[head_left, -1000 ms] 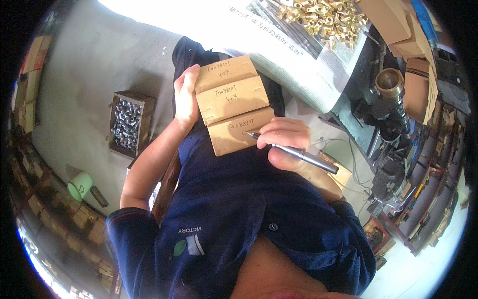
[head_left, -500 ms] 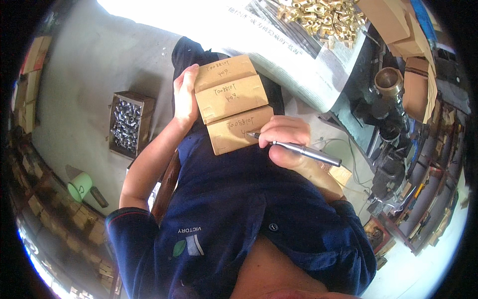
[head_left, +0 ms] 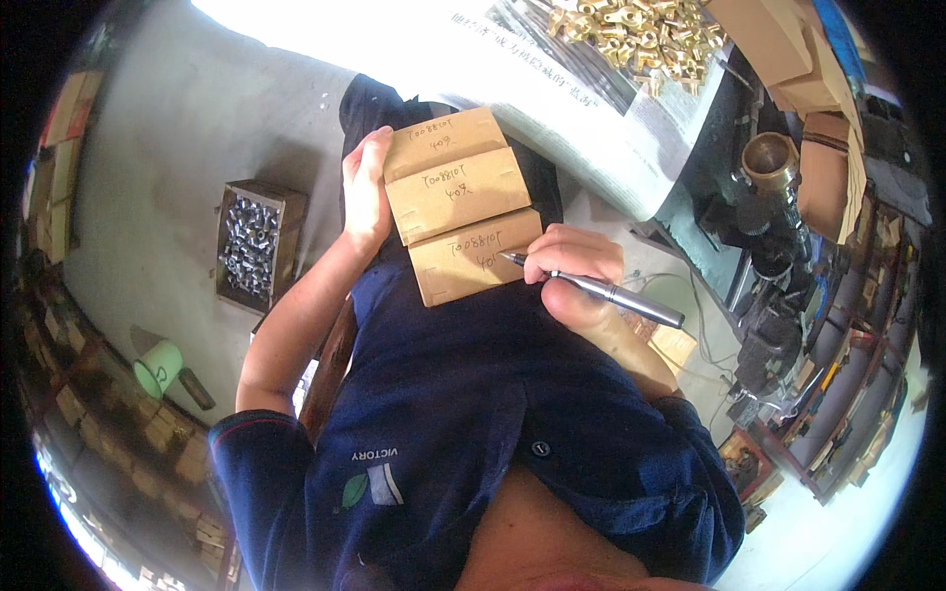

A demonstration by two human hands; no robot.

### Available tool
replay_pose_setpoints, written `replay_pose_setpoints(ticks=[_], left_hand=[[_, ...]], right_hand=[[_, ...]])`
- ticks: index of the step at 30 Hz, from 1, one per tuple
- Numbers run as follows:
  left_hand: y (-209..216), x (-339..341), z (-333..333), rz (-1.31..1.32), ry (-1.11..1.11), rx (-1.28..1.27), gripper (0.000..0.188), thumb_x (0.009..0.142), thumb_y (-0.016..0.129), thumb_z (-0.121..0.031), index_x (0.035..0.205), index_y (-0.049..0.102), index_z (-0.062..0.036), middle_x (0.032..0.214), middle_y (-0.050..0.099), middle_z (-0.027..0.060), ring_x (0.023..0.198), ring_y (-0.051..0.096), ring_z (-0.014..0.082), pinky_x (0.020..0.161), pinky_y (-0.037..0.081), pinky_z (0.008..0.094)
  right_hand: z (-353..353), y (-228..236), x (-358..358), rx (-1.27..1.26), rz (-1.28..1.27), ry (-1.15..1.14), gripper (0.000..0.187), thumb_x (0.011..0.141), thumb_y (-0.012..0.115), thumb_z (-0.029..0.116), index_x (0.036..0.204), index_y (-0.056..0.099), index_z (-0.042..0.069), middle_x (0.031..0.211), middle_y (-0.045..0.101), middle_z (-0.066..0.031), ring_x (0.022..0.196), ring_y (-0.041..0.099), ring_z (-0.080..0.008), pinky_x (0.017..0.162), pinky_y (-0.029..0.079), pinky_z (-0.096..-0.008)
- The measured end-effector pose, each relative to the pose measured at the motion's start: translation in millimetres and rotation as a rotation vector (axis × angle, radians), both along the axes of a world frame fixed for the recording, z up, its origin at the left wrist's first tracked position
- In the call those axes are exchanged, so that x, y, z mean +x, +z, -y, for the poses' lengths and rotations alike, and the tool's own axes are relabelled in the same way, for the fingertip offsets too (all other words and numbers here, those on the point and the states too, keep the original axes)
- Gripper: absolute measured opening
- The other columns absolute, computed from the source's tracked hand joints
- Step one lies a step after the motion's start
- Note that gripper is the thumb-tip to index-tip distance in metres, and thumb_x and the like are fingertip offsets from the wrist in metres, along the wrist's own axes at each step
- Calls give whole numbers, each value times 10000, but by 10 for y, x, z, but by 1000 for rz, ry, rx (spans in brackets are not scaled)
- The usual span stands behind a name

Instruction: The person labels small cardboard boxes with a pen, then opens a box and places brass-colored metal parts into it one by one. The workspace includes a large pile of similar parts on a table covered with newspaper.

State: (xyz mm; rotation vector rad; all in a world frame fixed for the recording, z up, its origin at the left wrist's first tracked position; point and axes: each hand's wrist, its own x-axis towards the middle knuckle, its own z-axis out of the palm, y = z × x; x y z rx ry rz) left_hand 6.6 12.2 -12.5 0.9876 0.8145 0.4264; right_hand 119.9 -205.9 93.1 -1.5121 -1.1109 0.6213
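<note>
Three small brown cardboard boxes lie side by side over my lap: a far box (head_left: 473, 133), a middle box (head_left: 493, 192) and a near box (head_left: 458, 276). Each bears handwriting in dark ink on its upper face. My left hand (head_left: 368, 192) grips the left side of the far and middle boxes, thumb along the edge; its other fingers are hidden. My right hand (head_left: 576, 266) is closed around a silver and black pen (head_left: 631, 302). The pen's tip touches or hovers just over the writing on the near box; I cannot tell which.
A box of small metal parts (head_left: 251, 246) stands on the floor at left, with a pale green cup (head_left: 160, 369) nearer. Brass fittings (head_left: 641, 39) are heaped on the paper-covered table (head_left: 591, 158). Dark machinery (head_left: 759, 256) stands at right, beside cardboard boxes (head_left: 828, 177).
My right hand and the pen have shifted slightly to the right, and another pen stroke shows on the near box. The left hand and the boxes have stayed put.
</note>
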Motion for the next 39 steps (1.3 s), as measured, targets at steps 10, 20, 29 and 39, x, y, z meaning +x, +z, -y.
replay_pose_setpoints(ticks=[10,20,29,39], left_hand=[[13,-1,13,-6,4,32,362,912,535,-378,892,589,-21,814,549,3,764,485,89,713,412,249],[-6,-12,15,6,-3,0,327,921,534,-357,868,583,-38,804,553,-6,752,488,84,699,417,245],[-176,-1,-114,77,21,-93,365,905,557,-361,927,594,2,859,606,65,746,576,137,685,486,285],[-253,-145,-347,197,218,-419,451,864,550,-364,997,589,65,922,649,163,784,661,240,718,546,356]], right_hand=[[2,-23,-26,35,21,-15,535,866,542,491,651,601,5,629,591,-100,523,548,-218,480,388,-307],[43,4,2,-29,-72,14,277,718,577,280,624,595,20,598,582,-76,540,548,-204,497,395,-310],[339,85,417,90,-486,-32,289,733,666,279,637,652,7,1085,625,-215,866,585,-231,705,442,-324],[2,-248,215,-13,-1150,172,690,851,537,437,1359,427,-16,1090,590,-361,506,314,-73,446,276,-199]])
